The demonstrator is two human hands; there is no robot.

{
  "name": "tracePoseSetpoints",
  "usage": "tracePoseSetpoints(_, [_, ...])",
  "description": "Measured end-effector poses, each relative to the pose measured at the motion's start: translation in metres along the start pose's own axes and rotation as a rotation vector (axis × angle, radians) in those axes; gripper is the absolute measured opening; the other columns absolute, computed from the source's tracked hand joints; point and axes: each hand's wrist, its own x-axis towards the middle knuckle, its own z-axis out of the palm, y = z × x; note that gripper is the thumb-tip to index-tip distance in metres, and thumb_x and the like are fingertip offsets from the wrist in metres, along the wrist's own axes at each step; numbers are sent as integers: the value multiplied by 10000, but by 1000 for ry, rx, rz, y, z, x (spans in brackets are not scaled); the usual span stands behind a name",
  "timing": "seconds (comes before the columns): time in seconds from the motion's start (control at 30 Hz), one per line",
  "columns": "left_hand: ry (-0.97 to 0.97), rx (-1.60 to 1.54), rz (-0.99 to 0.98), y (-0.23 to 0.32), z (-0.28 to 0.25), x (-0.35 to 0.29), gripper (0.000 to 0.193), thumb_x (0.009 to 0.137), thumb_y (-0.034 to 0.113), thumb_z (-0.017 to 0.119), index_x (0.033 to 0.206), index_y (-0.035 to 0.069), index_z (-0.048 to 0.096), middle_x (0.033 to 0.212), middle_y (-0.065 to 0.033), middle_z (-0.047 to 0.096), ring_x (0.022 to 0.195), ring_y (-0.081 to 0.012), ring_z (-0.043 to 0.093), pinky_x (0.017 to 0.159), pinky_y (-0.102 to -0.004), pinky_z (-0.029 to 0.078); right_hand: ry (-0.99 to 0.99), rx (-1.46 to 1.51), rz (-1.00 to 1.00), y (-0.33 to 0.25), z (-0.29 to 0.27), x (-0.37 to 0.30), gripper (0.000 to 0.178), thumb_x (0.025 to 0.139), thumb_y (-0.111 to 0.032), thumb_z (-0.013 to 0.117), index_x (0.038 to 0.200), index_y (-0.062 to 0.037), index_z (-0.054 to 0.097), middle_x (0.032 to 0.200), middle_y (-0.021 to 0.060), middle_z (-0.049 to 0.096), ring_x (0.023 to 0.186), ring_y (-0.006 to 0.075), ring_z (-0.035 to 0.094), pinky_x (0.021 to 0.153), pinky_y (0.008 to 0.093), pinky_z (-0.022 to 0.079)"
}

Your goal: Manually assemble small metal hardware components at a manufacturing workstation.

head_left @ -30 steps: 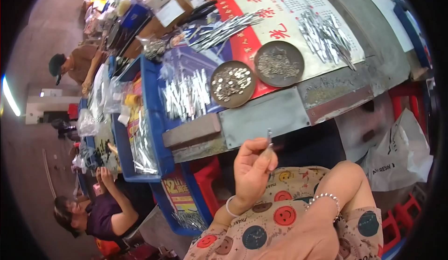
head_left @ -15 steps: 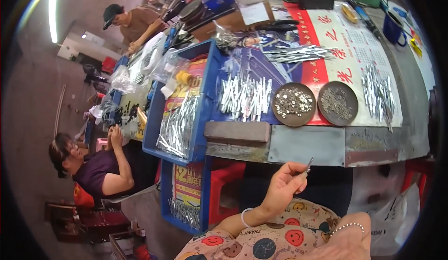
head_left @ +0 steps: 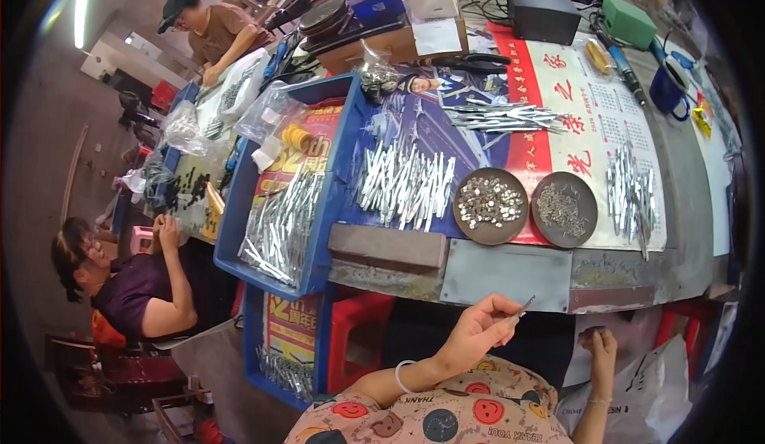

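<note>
My left hand (head_left: 476,334) is in front of the table's near edge. Its thumb and fingers pinch a small thin metal piece (head_left: 524,308) that points up to the right. Lower right, over my lap, is my right hand (head_left: 599,343) with its fingers curled together; what they hold, if anything, is too small to make out. Beyond the left hand, two round brown dishes stand side by side: the left dish (head_left: 462,222) holds small shiny metal discs, and the right dish (head_left: 591,237) small grey metal pins. Silver metal strips (head_left: 408,185) lie left of the dishes.
More strips lie in a blue crate (head_left: 225,261), at the back (head_left: 506,117) and at the right (head_left: 629,193). A lower blue crate (head_left: 255,372) stands beside a red stool (head_left: 358,336). A blue mug (head_left: 668,92) is at the far right. Two people work at the left.
My right hand has come into sight at the lower right, where only its forearm showed low down before. The left hand keeps its pinch on the metal piece. The whole view has shifted somewhat.
</note>
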Motion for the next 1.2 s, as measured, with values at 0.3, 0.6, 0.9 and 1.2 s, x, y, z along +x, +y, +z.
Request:
tracePoseSetpoints(0.3, [-196,35,-96,-2,11,6,165,942,76,505,1097,19,498,795,21,475,685,-44,438,604,-188,377,-114,490,280,183,-38,59,628,957,-506,358,1324,-1,419,1249,119,539,1124,226,515,965,342,393])
tracePoseSetpoints(0.6, [-8,33,15,-5,-6,14,225,874,-28,524,1098,-5,506,849,-22,533,703,-74,487,636,-196,416,-203,164,410,87,30,34,676,962,-507,334,1360,38,359,1309,125,496,1185,256,479,1027,327,338])
tracePoseSetpoints(0.9, [2,103,149,-2,-2,21,130,897,-36,523,1027,-31,516,1012,-87,491,662,-103,491,548,-211,382,-302,-518,-295,-89,79,-38,439,811,-119,621,1211,30,517,1200,211,559,1069,286,585,914,344,449])
tracePoseSetpoints(1.2, [45,235,250,0,3,-9,179,893,-60,522,1069,-28,517,1047,-52,469,754,-66,498,621,-194,415,-197,-260,-700,-131,185,-9,228,749,-121,723,714,-10,527,656,89,532,527,235,536,482,307,420])
